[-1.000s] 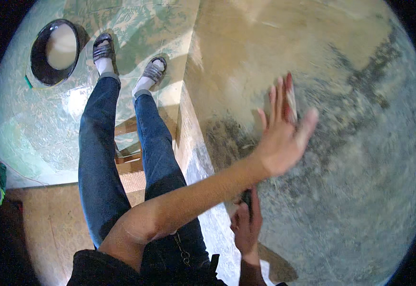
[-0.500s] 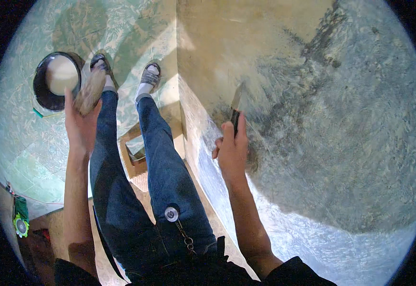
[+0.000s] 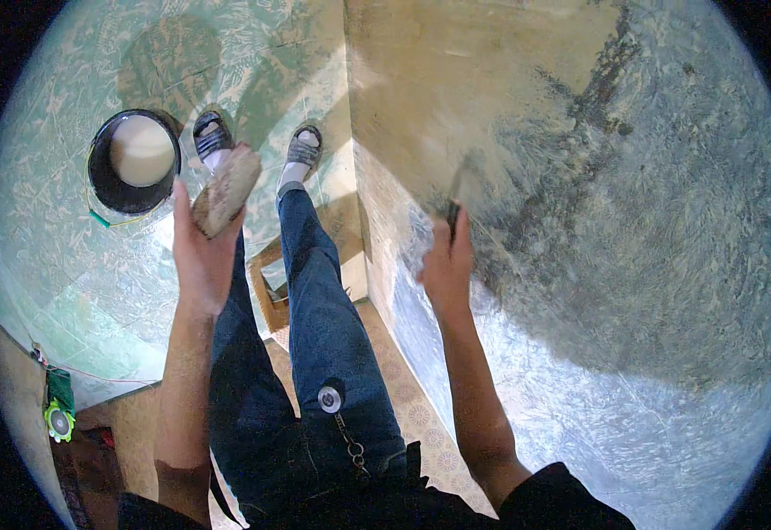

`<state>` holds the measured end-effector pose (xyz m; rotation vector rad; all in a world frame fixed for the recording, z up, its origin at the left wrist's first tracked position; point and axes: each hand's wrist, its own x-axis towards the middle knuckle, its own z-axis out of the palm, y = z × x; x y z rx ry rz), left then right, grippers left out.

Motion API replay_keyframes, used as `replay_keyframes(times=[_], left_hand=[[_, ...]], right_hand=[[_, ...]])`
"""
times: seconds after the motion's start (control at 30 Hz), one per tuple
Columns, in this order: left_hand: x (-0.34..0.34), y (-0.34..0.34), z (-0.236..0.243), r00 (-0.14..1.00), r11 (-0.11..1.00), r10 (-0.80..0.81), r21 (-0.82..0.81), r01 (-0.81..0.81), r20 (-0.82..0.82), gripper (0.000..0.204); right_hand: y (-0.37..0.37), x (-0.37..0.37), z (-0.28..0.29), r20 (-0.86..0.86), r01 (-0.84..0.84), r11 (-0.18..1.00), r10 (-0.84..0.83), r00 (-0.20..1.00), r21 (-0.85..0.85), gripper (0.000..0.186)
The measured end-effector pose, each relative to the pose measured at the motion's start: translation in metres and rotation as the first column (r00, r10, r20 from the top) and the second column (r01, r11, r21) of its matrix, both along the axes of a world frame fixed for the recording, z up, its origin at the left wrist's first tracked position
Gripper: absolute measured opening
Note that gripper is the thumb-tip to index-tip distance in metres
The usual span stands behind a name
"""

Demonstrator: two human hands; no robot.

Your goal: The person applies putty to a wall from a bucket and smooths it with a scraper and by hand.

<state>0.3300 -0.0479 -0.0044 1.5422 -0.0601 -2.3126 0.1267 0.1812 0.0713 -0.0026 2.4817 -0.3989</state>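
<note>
My left hand [image 3: 205,265] is wrapped round a rough, grey-brown oblong block [image 3: 227,193], whose exact kind I cannot make out. It is held up over my left leg, to the right of a black bucket [image 3: 102,184] with pale, milky liquid [image 3: 142,150] inside. Out to the right, my right hand [image 3: 446,272] grips a scraper [image 3: 455,196] by its dark handle. The scraper's thin blade points away from me, close by the stained wall [image 3: 580,238]. Motion blurs it, so contact with the wall is hard to tell.
My sandalled feet stand on a green, smeared floor [image 3: 164,79] along the wall's base. Past my right leg is a brown box-like frame [image 3: 270,300]. At lower left lies a green and black object with a round wheel-like end [image 3: 60,422].
The whole view has shifted, so things appear farther right. My left hand has drawn the block a little away from the bucket. The right hand keeps the scraper near the same wall patch.
</note>
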Motion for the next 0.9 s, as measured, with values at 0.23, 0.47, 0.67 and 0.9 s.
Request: replay_keyframes(times=[0.23, 0.47, 0.67, 0.9], left_hand=[[-0.002, 0.013, 0.002, 0.992, 0.994, -0.086, 0.067, 0.092, -0.088, 0.072], [-0.009, 0.007, 0.005, 0.985, 0.991, -0.004, 0.129, 0.027, -0.174, 0.069], [0.000, 0.018, -0.001, 0.986, 0.985, 0.039, 0.173, -0.010, -0.165, 0.073], [-0.041, 0.043, 0.020, 0.984, 0.980, -0.038, 0.184, 0.071, -0.175, 0.075]], right_hand=[[-0.030, 0.012, 0.073, 0.182, 0.243, 0.940, -0.290, 0.940, 0.240, 0.053], [0.025, 0.007, -0.041, -0.182, -0.341, 0.918, 0.378, 0.908, 0.204, 0.052], [-0.011, 0.020, 0.063, 0.190, 0.328, 0.935, -0.349, 0.918, 0.136, 0.053], [0.040, -0.009, -0.031, 0.036, -0.071, 0.993, 0.068, 0.997, 0.091, 0.052]])
